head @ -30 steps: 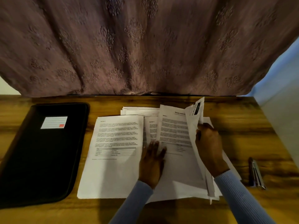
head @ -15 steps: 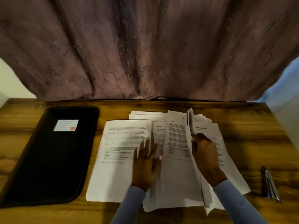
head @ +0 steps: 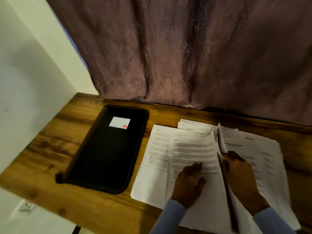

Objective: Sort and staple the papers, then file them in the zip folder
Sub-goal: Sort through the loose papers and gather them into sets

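Now the right hand (head: pixel 239 174) is pinching a raised sheet (head: pixel 221 144) on edge, while the left hand (head: pixel 190 181) is lying flat, fingers straight, on the papers (head: pixel 190 149) spread across the desk (head: pixel 50 149); the closed folder (head: pixel 104 152) is lying just left of them.
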The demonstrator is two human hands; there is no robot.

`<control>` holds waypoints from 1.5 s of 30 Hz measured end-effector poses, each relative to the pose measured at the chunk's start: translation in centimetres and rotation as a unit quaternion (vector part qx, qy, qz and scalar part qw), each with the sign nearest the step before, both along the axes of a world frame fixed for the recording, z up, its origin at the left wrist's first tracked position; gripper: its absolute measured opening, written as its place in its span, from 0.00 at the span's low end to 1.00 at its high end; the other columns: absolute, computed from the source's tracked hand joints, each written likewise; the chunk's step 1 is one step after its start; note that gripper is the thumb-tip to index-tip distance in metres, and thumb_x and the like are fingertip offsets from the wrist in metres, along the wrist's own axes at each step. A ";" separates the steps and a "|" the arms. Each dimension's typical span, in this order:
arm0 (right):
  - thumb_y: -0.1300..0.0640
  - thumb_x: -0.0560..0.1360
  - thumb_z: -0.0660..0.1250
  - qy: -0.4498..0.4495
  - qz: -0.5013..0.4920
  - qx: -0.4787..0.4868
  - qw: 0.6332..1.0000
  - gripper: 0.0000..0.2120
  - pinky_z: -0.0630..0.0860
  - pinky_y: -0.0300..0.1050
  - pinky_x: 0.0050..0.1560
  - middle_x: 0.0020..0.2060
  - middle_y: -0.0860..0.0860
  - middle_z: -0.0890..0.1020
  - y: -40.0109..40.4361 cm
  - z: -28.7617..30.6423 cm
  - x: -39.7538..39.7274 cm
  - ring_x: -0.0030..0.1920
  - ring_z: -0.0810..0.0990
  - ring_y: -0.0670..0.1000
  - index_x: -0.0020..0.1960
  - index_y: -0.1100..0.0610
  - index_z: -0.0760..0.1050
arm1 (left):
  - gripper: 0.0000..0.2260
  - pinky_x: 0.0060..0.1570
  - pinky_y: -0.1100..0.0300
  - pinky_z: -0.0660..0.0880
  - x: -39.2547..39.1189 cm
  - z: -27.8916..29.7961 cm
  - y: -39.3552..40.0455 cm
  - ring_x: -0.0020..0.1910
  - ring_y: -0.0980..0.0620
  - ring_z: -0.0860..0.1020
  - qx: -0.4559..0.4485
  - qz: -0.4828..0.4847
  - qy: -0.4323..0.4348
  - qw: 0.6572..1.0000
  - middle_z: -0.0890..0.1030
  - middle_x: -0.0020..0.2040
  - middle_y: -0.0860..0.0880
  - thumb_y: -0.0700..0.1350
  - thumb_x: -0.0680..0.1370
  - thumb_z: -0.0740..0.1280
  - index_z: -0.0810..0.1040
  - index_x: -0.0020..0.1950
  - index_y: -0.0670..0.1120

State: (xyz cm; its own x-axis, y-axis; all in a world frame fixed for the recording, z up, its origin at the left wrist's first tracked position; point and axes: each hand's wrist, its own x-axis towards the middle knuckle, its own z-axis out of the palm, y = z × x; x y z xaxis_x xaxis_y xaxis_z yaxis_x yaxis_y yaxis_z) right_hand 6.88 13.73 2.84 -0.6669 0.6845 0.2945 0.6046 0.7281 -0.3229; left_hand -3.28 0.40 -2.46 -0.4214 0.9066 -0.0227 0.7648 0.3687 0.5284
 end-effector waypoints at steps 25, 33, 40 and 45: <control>0.71 0.54 0.79 -0.041 -0.033 0.034 0.998 0.16 0.77 0.49 0.26 0.27 0.60 0.79 -0.6 -0.7 -1.1 0.22 0.78 0.59 0.39 0.65 0.79 | 0.05 0.45 0.62 0.76 -13.5 -0.2 -0.6 0.45 0.49 0.79 0.113 0.399 -0.226 0.881 0.80 0.47 0.48 0.42 0.75 0.67 0.78 0.50 0.44; 0.71 0.56 0.79 -0.032 -0.048 0.041 0.997 0.14 0.76 0.47 0.24 0.27 0.59 0.79 -0.2 -0.5 -0.3 0.22 0.77 0.58 0.39 0.65 0.79 | 0.05 0.51 0.61 0.75 -7.7 0.2 -0.1 0.45 0.53 0.77 0.107 0.279 -0.200 0.933 0.80 0.47 0.50 0.47 0.78 0.65 0.78 0.48 0.47; 0.71 0.56 0.78 -0.014 -0.049 0.067 0.996 0.15 0.77 0.52 0.25 0.29 0.62 0.80 0.3 -0.2 0.6 0.24 0.79 0.62 0.41 0.66 0.80 | 0.24 0.49 0.75 0.65 -5.3 -0.4 -0.5 0.56 0.50 0.77 0.066 0.173 -0.103 0.977 0.77 0.58 0.49 0.62 0.78 0.50 0.75 0.58 0.47; 0.69 0.58 0.79 -0.009 -0.056 0.073 0.996 0.15 0.78 0.50 0.26 0.30 0.61 0.80 0.6 -0.4 0.7 0.25 0.79 0.61 0.42 0.65 0.80 | 0.04 0.40 0.65 0.71 -6.0 -1.1 -0.5 0.42 0.46 0.81 0.082 0.193 -0.037 0.977 0.82 0.45 0.46 0.45 0.75 0.65 0.78 0.44 0.46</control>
